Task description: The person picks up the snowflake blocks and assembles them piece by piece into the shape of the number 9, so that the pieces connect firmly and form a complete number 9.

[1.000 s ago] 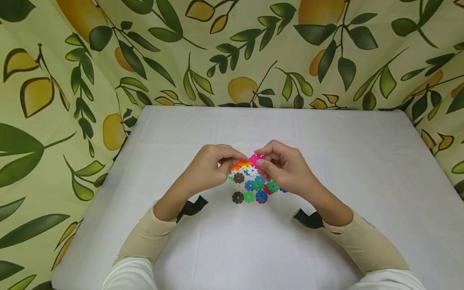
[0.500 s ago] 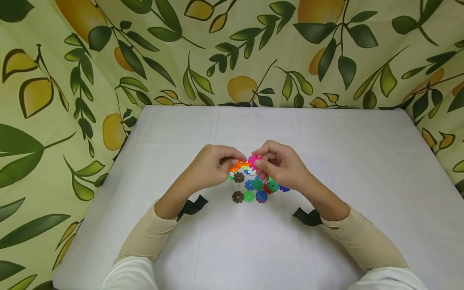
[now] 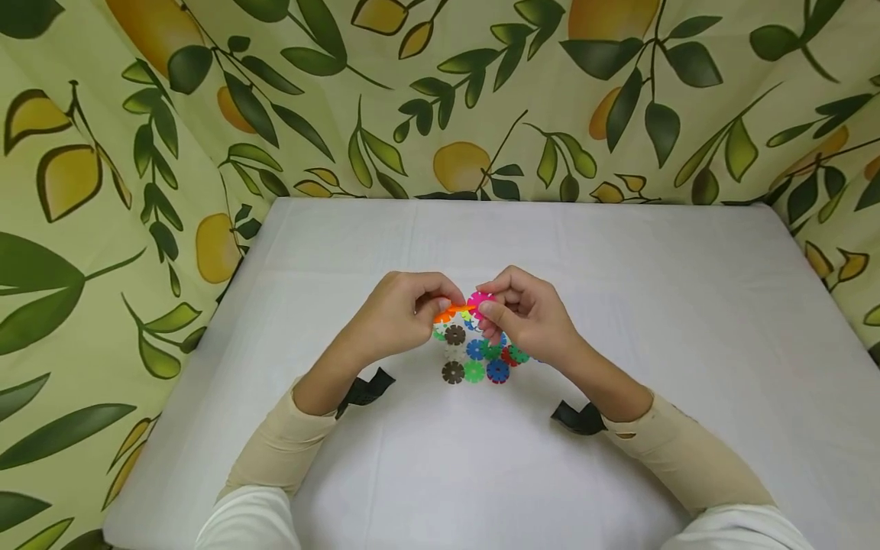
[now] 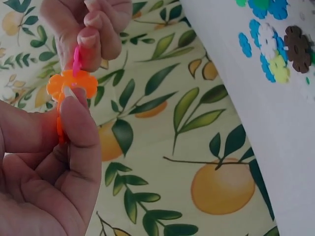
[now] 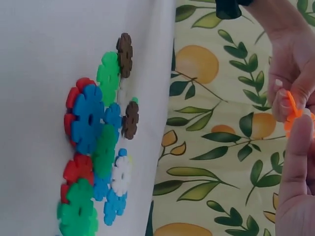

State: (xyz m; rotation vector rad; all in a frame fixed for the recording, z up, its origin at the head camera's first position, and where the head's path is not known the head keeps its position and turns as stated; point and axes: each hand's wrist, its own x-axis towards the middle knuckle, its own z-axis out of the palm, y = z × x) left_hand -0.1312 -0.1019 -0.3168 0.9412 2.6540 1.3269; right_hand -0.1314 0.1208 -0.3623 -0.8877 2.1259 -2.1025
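In the head view my left hand (image 3: 402,315) pinches orange notched plastic discs (image 3: 457,309) between thumb and fingers. The left wrist view has two orange discs (image 4: 84,82) joined crosswise, one upright in the grip and one lying flat at its top. My right hand (image 3: 532,312) pinches a bright pink notched disc (image 3: 476,302) by its edge. Pink meets the edge of the flat orange disc, slot side to slot side; how deep they are pushed together I cannot tell. Seen from the right wrist, the right fingers (image 5: 298,162) cover the pink disc.
Beneath the hands, loose discs lie in an overlapping cluster on the white table (image 3: 412,458): brown (image 3: 453,373), light green (image 3: 474,371), blue (image 3: 498,371), and several others, red and white among them. A fruit-patterned cloth (image 3: 461,92) hangs behind the table and along its sides.
My right hand has shifted slightly left, bringing the pink disc closer against the orange one. The left hand has stayed nearly in place, and the loose discs lie as before.
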